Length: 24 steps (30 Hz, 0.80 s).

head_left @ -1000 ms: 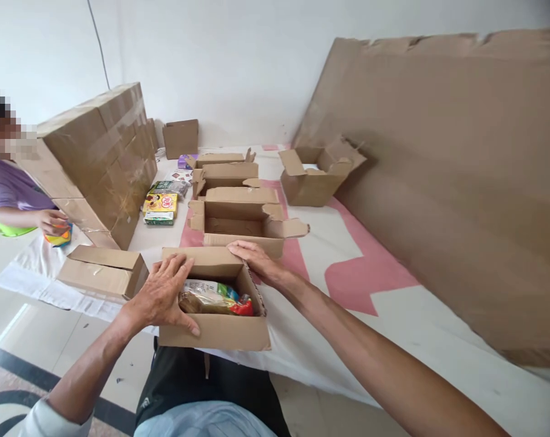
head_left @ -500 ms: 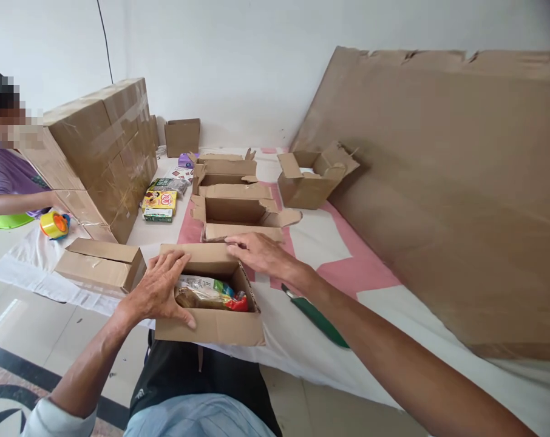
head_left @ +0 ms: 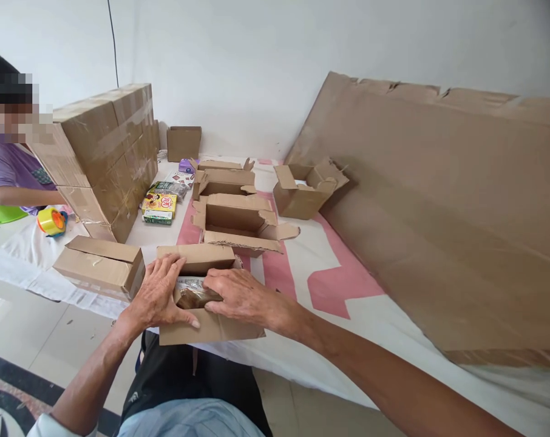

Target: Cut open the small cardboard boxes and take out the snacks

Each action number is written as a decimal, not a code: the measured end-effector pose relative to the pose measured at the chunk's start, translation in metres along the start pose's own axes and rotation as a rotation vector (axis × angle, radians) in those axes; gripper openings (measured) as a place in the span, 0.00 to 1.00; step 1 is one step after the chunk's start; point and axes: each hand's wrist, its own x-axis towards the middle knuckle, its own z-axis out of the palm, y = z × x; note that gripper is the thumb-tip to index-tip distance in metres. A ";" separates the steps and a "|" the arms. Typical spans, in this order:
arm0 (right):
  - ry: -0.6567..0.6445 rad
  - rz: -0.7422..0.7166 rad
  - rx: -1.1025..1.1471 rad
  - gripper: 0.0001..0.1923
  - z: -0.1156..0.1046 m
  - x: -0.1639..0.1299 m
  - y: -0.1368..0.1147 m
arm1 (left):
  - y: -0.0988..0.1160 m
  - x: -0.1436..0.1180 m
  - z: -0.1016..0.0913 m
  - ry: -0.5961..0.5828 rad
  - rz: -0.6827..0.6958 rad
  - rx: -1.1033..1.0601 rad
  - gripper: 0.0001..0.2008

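Close in front of me stands an open cardboard box (head_left: 211,331) with its flaps folded out. My left hand (head_left: 156,297) grips its left end, fingers over the far flap and thumb across the near one. Inside the box lies a clear plastic packet (head_left: 190,298) with brownish contents, beside a printed white wrapper (head_left: 190,282). Over the box opening, my right hand (head_left: 236,297) has its fingers curled down onto the packet. The fingertips and the right part of the contents are hidden under that hand.
A closed carton (head_left: 99,267) lies to the left, near stacked taped boxes (head_left: 106,158) and a tape dispenser (head_left: 51,222). Behind are open boxes (head_left: 238,221) and packaged goods (head_left: 160,203). A large cardboard sheet (head_left: 430,224) leans right. Another person (head_left: 11,176) sits at left.
My right hand has moved from the box's far right edge into its opening, onto the packet. My left hand stays on the left end. The view has shifted slightly.
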 end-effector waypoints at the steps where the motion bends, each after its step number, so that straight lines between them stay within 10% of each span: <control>1: -0.004 0.003 -0.022 0.04 0.001 -0.001 0.000 | 0.000 -0.001 0.000 0.009 -0.001 -0.003 0.61; 17: 0.428 -0.188 -0.215 0.16 0.056 -0.006 0.012 | 0.002 -0.015 0.021 0.083 -0.125 -0.142 0.65; 24: 0.583 -0.202 -0.027 0.13 0.047 -0.011 0.004 | 0.004 -0.012 0.014 0.110 -0.116 -0.205 0.62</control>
